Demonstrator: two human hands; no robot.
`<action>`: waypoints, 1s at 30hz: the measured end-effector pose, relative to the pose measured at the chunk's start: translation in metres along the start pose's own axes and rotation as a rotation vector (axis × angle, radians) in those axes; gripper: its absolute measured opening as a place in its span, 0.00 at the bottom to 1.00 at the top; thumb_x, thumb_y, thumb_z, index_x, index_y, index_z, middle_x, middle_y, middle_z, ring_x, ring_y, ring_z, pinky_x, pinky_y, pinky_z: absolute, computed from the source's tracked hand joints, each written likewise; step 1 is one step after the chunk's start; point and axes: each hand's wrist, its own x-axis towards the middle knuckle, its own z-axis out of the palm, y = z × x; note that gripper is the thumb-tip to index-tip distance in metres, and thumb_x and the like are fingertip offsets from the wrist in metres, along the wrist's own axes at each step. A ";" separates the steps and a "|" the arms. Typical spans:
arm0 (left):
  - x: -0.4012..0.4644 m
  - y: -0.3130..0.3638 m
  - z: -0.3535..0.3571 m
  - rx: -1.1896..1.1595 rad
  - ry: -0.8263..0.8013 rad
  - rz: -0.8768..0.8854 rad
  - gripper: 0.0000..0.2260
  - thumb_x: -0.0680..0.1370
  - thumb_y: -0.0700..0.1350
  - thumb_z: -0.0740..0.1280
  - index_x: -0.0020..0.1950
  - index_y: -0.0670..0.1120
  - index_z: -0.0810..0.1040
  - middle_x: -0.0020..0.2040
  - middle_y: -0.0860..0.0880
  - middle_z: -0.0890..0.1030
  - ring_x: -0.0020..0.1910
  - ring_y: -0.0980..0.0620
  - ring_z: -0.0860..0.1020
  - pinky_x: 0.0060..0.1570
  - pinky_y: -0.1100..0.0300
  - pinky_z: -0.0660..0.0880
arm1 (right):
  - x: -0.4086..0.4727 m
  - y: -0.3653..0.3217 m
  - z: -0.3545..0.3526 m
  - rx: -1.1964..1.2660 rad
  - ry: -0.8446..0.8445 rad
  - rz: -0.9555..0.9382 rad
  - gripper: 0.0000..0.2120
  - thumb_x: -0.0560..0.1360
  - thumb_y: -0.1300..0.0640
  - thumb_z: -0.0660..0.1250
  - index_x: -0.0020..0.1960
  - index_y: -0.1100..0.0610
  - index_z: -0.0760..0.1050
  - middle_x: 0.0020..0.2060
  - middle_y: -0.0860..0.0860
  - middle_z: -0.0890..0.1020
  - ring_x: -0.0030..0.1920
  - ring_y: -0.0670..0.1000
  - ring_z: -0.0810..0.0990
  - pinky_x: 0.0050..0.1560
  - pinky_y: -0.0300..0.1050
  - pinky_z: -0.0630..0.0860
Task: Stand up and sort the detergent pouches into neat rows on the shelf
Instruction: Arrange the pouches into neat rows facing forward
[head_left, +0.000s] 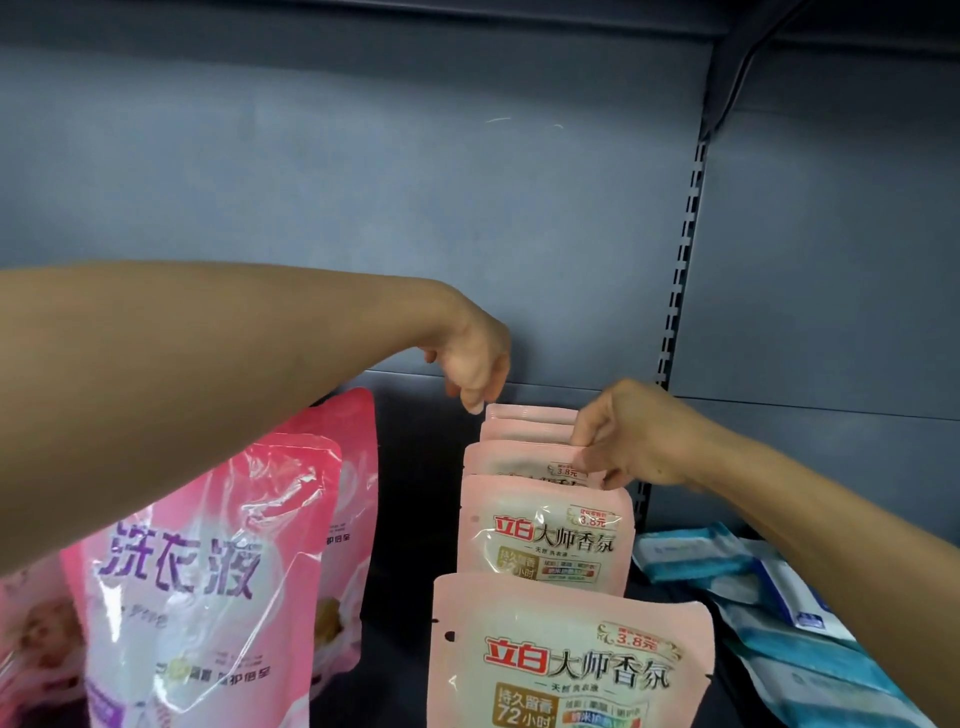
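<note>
Pink pouches (545, 525) upright in row | right hand (631, 441) fingers pinch third pouch (519, 457) | left hand (475, 364) fingers loose above

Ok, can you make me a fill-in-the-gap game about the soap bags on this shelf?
1. The row of pale pink pouches stands ____ on the shelf.
2. The right hand pinches the top of a pouch in that ____.
3. The blue packs lie ____ instead of standing.
4. The left hand hovers over the pouch at the ____ of the row.

Missing words: upright; row; flat; back
</note>
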 end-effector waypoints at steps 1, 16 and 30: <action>0.003 0.000 0.001 -0.008 -0.009 0.004 0.13 0.76 0.42 0.68 0.61 0.46 0.76 0.55 0.48 0.81 0.56 0.49 0.78 0.60 0.51 0.74 | 0.001 0.000 0.000 -0.005 -0.001 0.000 0.05 0.70 0.63 0.73 0.37 0.55 0.80 0.40 0.54 0.85 0.39 0.52 0.85 0.45 0.48 0.83; 0.032 0.007 0.016 -0.026 -0.012 0.070 0.09 0.75 0.35 0.64 0.36 0.46 0.76 0.35 0.50 0.81 0.30 0.57 0.79 0.52 0.55 0.78 | -0.003 -0.001 -0.005 -0.024 -0.038 0.005 0.03 0.70 0.60 0.74 0.38 0.55 0.81 0.39 0.54 0.86 0.41 0.53 0.85 0.46 0.48 0.82; 0.031 0.002 0.008 -0.076 -0.025 0.042 0.04 0.77 0.39 0.65 0.43 0.44 0.77 0.37 0.50 0.80 0.33 0.55 0.80 0.35 0.61 0.75 | -0.010 -0.003 -0.011 0.035 -0.096 -0.016 0.03 0.69 0.57 0.75 0.39 0.55 0.82 0.39 0.52 0.86 0.43 0.51 0.84 0.47 0.46 0.82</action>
